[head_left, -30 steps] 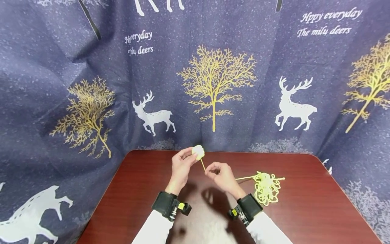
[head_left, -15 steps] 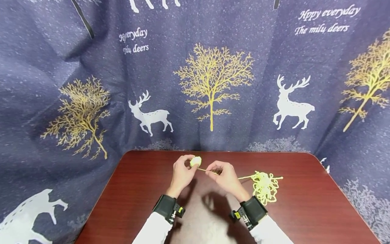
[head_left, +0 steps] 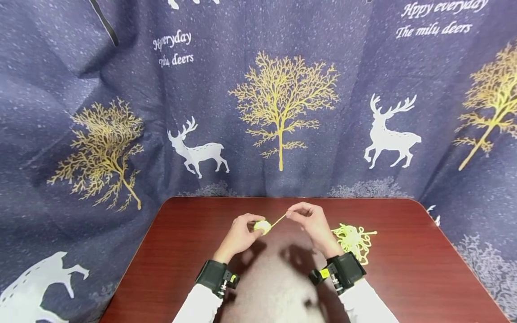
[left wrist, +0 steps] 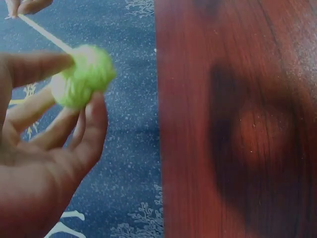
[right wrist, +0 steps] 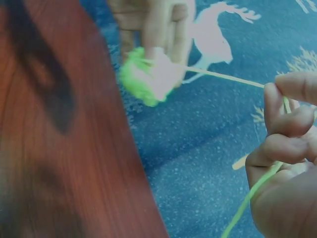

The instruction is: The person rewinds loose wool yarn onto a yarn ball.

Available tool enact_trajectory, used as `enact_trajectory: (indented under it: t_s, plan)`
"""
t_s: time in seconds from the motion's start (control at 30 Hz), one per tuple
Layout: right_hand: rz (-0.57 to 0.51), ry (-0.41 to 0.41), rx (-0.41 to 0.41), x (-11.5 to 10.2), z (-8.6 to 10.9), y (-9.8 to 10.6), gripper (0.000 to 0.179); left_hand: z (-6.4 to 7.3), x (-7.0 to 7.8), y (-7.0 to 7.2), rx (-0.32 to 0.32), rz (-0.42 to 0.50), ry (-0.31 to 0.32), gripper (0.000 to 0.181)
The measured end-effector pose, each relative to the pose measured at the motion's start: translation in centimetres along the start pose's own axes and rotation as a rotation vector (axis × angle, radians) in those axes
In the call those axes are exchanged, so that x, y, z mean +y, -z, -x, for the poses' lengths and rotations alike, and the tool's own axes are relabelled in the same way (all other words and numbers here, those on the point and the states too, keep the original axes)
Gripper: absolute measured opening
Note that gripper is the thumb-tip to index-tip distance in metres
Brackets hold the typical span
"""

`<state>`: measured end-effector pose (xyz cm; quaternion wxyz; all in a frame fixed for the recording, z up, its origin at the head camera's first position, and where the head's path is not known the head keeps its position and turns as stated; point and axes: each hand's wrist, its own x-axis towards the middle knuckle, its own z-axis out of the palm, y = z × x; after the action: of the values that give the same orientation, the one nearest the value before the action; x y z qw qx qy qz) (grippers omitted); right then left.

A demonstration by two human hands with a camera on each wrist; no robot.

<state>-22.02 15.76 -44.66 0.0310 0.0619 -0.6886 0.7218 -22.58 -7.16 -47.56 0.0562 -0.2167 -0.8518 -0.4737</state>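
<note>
Presently the left hand (head_left: 237, 233) has its grip pinching a small yellow-green yarn ball (left wrist: 91, 72) between thumb and fingertips, held up off the tabletop (head_left: 404, 269). Grip of the right hand (head_left: 313, 220): thumb and index finger pinching the yarn strand (right wrist: 223, 76), which runs straight from the ball; the right wrist view shows it passing through the curled fingers and out below the palm.

Progress (judged): winding under way, compact ball already formed. Remaining: the span between the hands and the loose yarn heap (head_left: 352, 238); the total share done cannot be told.

Heap lies on the tabletop just beside the right forearm, partly hidden by it. Its loops overlap, so a snag seems possible. Black wrist straps (head_left: 212, 275) on both arms. Behind the tabletop, a blue curtain (head_left: 343, 170) printed with deer and trees. Nothing seen blocking the space between the hands.
</note>
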Motion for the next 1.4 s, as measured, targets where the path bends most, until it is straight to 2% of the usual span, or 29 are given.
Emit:
enact_trajectory:
  t_s: [0.13, 0.3, 0.43, 0.53, 0.6, 0.7, 0.8, 0.93, 1.03, 1.13, 1.3, 1.4]
  plan:
    - [-0.119, -0.008, 0.037, -0.3, -0.5, 0.7, 0.041, 0.1, 0.1, 0.3, -0.118, 0.064, -0.013, 0.032]
    - [-0.168, 0.012, 0.063, -0.4, -0.9, 1.4, 0.041, 0.4, 0.5, 0.7, -0.235, 0.212, -0.021, 0.031]
    - [-0.133, 0.02, 0.085, -0.2, -1.4, 1.6, 0.041, 0.8, 1.2, 1.3, -0.332, 0.356, -0.016, 0.031]
    - [-0.07, 0.04, 0.103, 0.4, -1.7, 1.5, 0.041, 1.0, 1.8, 1.8, -0.383, 0.44, -0.041, 0.031]
    - [-0.02, 0.058, 0.116, 0.8, -1.9, 1.4, 0.04, 1.1, 2.3, 2.1, -0.404, 0.502, -0.069, 0.031]
    - [0.041, 0.069, 0.128, 1.4, -2.0, 1.0, 0.036, 1.0, 2.6, 2.2, -0.397, 0.597, -0.102, 0.032]
    - [0.084, 0.062, 0.12, 1.6, -1.7, 0.5, 0.029, 0.7, 2.9, 2.1, -0.333, 0.691, -0.126, 0.033]
    - [0.146, 0.071, 0.056, 1.2, -0.8, -0.5, 0.021, 0.2, 3.0, 1.8, -0.154, 0.782, -0.145, 0.037]
    - [0.192, 0.107, 0.004, 1.2, -0.1, -1.2, 0.016, -0.3, 3.1, 1.4, -0.012, 0.856, -0.117, 0.04]
    - [0.247, 0.153, -0.024, 2.0, 0.2, -1.9, 0.01, -0.7, 3.3, 1.1, 0.103, 0.912, -0.065, 0.041]
    - [0.379, 0.222, -0.06, 3.3, 0.7, -2.6, 0.006, -1.4, 3.1, 0.4, 0.28, 0.921, -0.001, 0.042]
    - [0.457, 0.256, -0.091, 3.4, 1.0, -3.0, 0.008, -1.8, 2.7, 0.0, 0.383, 0.835, 0.034, 0.041]
